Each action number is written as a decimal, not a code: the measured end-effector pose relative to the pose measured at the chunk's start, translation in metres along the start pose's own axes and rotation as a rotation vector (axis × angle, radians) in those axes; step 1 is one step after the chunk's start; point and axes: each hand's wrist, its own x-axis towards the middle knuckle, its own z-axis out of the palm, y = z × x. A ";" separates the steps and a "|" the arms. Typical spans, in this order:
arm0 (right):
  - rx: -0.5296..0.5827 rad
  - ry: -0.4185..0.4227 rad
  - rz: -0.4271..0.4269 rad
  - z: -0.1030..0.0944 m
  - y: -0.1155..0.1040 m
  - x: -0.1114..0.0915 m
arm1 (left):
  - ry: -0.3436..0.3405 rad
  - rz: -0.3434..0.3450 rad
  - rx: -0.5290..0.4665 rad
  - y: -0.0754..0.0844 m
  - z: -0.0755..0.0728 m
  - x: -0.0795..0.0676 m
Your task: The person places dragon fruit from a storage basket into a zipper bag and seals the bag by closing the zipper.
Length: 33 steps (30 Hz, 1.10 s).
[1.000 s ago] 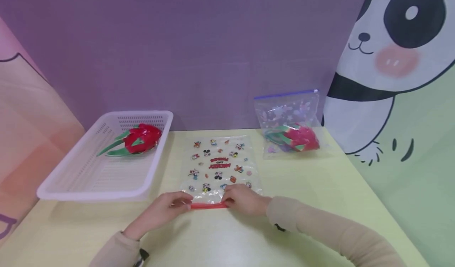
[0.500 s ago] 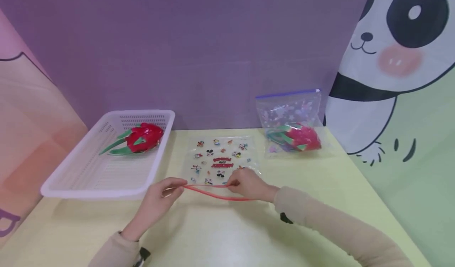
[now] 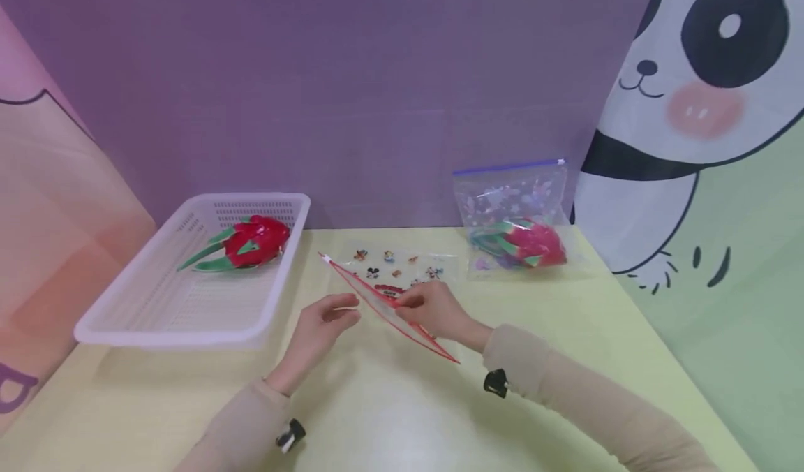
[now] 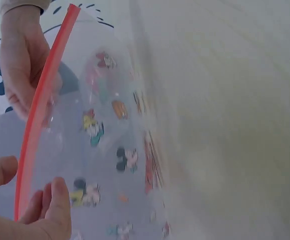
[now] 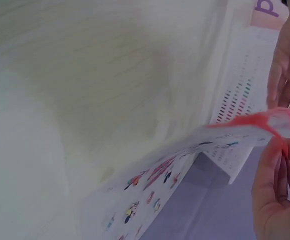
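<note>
A clear zip bag (image 3: 396, 271) with cartoon prints has its red zipper rim (image 3: 433, 346) lifted at a slant above the table, and its two edges stand apart. My right hand (image 3: 436, 311) pinches the far edge of the rim near the middle; the right wrist view shows thumb and fingers (image 5: 270, 190) on the red strip. My left hand (image 3: 319, 329) is beside the bag, its thumb and fingers spread apart and holding nothing. In the left wrist view, the red strip (image 4: 37, 107) passes close to those spread fingers (image 4: 57, 205).
At the left stands a white plastic basket (image 3: 276, 297) with a red dragon fruit (image 3: 257, 241) in it. At the back right, a clear bag with a purple zipper (image 3: 509, 167) holds another dragon fruit (image 3: 534, 243). A purple partition (image 3: 377, 109) rises behind the table (image 3: 389, 423).
The bag lay flat with both hands at its rim. Its rim has since been raised, pulled apart and turned aslant. My left hand has let go; my right hand has moved up and away.
</note>
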 end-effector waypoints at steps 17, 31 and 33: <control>-0.061 0.172 -0.116 -0.003 -0.020 0.005 | 0.179 -0.010 -0.326 0.016 0.039 0.032; -0.442 0.326 -0.057 -0.084 -0.034 0.014 | 0.223 0.174 0.405 0.047 -0.016 0.032; -0.447 0.312 -0.045 -0.096 -0.034 0.013 | 0.239 0.203 0.494 0.051 -0.025 0.026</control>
